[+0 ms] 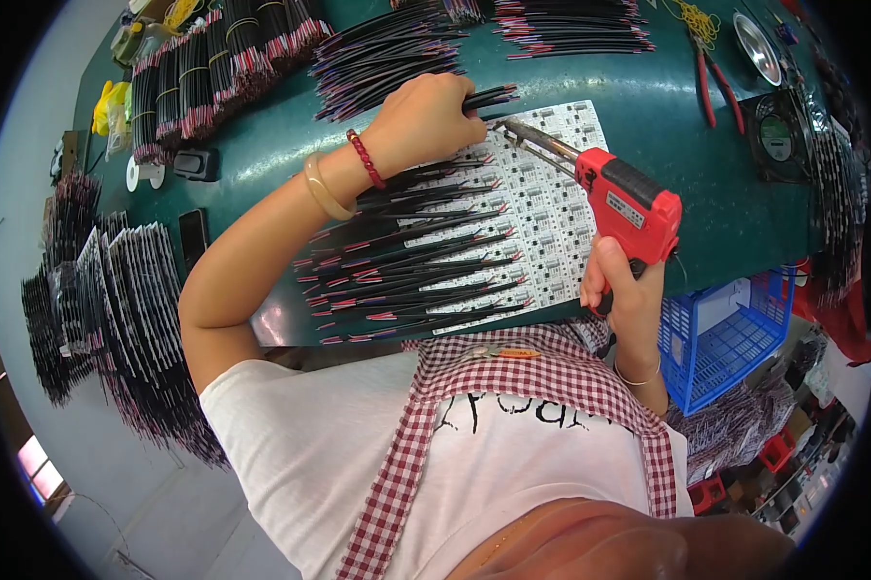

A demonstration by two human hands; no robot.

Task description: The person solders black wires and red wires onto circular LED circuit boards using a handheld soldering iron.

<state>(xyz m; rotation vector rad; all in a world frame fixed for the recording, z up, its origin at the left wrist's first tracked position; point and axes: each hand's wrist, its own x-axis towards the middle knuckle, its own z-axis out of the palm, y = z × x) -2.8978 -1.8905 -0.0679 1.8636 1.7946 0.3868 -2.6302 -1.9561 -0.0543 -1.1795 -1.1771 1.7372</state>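
While your left hand pinches a wire bundle pointing right, your right hand grips the soldering gun, its tip just beside those wire ends

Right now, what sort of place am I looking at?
Probably an electronics assembly workbench. The right hand grips a red pistol-shaped soldering gun over a white panel of small circuit boards, and bundled black-and-red wire leads are stacked across the green tabletop.

A dark green bench carries a white panel of circuit boards under the soldering grip, wire bundles beyond it, red pliers to its right.
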